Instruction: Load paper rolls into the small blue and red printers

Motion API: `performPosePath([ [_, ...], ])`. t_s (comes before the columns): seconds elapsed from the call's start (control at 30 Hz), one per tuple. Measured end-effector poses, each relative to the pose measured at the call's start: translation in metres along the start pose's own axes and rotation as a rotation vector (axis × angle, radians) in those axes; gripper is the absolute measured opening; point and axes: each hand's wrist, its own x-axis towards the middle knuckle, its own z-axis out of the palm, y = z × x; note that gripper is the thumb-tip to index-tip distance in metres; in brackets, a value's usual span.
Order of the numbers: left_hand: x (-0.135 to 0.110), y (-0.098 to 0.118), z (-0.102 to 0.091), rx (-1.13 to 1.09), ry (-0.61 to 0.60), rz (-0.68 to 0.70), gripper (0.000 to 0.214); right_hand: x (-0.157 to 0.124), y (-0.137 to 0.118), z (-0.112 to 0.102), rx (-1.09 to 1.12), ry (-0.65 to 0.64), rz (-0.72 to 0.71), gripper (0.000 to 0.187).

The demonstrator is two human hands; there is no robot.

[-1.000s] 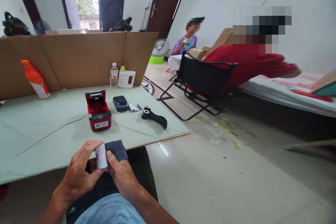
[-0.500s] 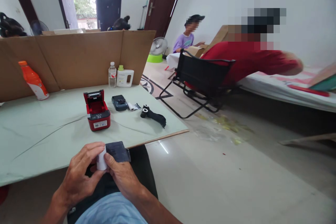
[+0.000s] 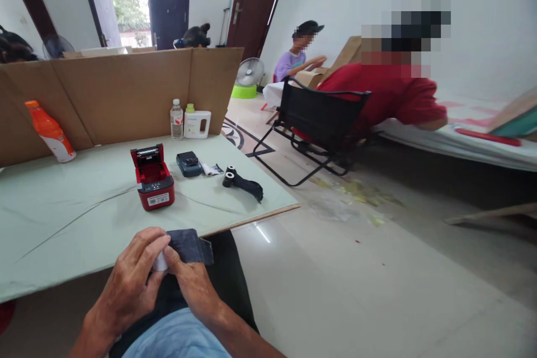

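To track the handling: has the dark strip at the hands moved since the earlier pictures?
Yes. The dark strip now reaches further right and sits slightly lower in view, judged against the table.

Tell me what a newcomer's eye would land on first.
Probably the open red machine on the pale table. Next, the orange bottle before the cardboard panel at left. At the table's near edge, the left hand and right hand hold a white roll and dark strip.

One held roll (image 3: 160, 262), three bottles (image 3: 51, 133) (image 3: 177, 124) (image 3: 193, 126)
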Motion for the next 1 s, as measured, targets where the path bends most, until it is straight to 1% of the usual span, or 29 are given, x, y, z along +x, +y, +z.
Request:
performPosePath([
  [0.07, -0.001, 0.000, 0.001, 0.015, -0.013, -0.004, 0.053, -0.001, 0.000, 0.000, 0.001, 0.006, 0.000, 0.045],
  [0.17, -0.003, -0.002, 0.004, -0.030, -0.013, -0.045, 0.054, 0.001, 0.004, 0.000, 0.097, -0.060, 0.052, 0.046],
  [0.27, -0.007, -0.005, 0.008, -0.087, 0.026, -0.086, 0.053, 0.004, 0.010, 0.000, 0.228, -0.108, 0.118, 0.049],
  [0.37, -0.010, -0.008, 0.011, -0.092, 0.038, -0.091, 0.053, 0.007, 0.014, 0.001, 0.266, -0.121, 0.157, 0.054],
  [0.53, -0.009, -0.008, 0.010, -0.047, -0.016, -0.086, 0.053, 0.008, 0.016, -0.001, 0.173, -0.051, 0.115, 0.057],
  [0.7, -0.002, -0.006, 0.009, 0.051, -0.046, -0.036, 0.050, 0.008, 0.018, -0.006, -0.056, 0.043, 0.028, 0.061],
  [0.87, 0.002, -0.005, 0.011, 0.206, -0.084, 0.014, 0.046, 0.011, 0.019, -0.006, -0.174, 0.028, 0.027, 0.064],
  [1.0, 0.002, -0.008, 0.017, 0.302, -0.122, 0.028, 0.047, 0.015, 0.027, -0.006, -0.216, 0.070, 0.016, 0.064],
])
